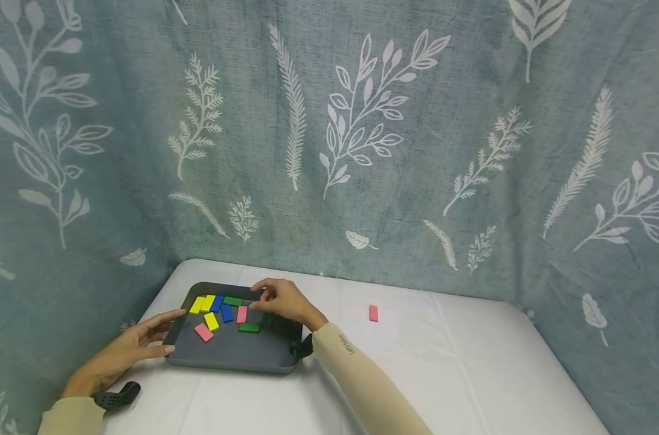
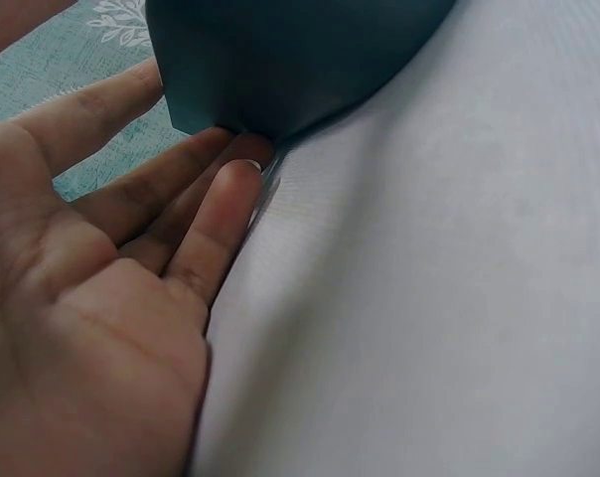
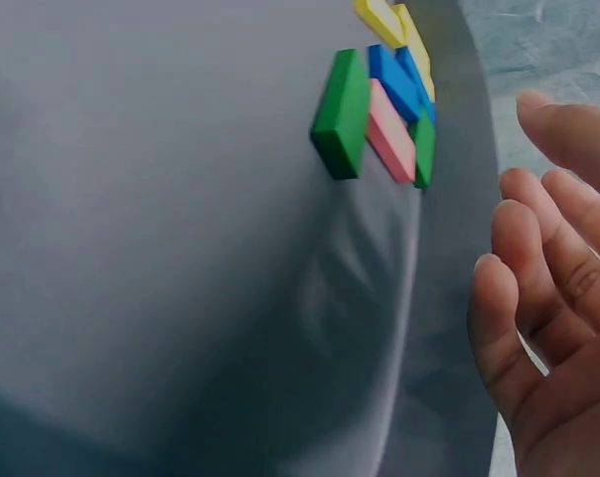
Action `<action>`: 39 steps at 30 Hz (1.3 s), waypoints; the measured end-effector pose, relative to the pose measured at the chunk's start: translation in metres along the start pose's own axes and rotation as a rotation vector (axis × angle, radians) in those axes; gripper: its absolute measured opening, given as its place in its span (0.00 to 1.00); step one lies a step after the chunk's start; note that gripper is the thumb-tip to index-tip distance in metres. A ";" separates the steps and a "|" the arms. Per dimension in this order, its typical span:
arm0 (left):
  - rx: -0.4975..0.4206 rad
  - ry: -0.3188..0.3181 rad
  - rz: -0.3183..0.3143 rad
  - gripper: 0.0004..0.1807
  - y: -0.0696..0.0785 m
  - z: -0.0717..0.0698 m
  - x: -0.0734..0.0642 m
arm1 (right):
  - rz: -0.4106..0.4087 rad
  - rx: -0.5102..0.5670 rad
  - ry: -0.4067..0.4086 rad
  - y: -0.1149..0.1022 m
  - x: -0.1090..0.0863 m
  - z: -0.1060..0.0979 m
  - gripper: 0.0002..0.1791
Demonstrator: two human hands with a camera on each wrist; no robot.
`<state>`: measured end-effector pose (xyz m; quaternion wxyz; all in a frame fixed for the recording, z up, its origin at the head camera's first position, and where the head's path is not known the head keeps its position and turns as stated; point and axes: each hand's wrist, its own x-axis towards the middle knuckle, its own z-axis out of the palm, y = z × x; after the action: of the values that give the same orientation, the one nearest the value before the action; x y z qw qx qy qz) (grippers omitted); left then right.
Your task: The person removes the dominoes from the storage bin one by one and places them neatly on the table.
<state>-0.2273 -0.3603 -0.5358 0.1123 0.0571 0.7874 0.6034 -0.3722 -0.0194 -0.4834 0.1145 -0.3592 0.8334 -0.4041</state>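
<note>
A dark grey tray [image 1: 228,352] lies on the table with several small flat blocks in it: yellow [image 1: 212,321], blue [image 1: 228,313], green [image 1: 249,328] and pink [image 1: 203,332]. My left hand [image 1: 124,351] rests against the tray's left side, fingertips at its wall and thumb by the front left corner. Over the back right part of the tray hovers my right hand [image 1: 287,301], loosely bent. In the right wrist view, its fingers [image 3: 519,248] show beside the tray rim with nothing between them. A green block [image 3: 342,114] stands out nearest there.
One more pink block [image 1: 374,313] lies on the white tablecloth [image 1: 443,368] to the right of the tray. A blue-green curtain [image 1: 329,151] with white leaf prints hangs behind and along both sides of the table.
</note>
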 end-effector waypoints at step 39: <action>-0.021 0.012 -0.022 0.44 0.004 -0.001 0.000 | 0.122 -0.231 -0.025 0.008 0.017 0.037 0.29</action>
<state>-0.2279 -0.3598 -0.5315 0.1149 0.0437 0.7822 0.6108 -0.3707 -0.0500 -0.5121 0.1072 -0.3235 0.8932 -0.2934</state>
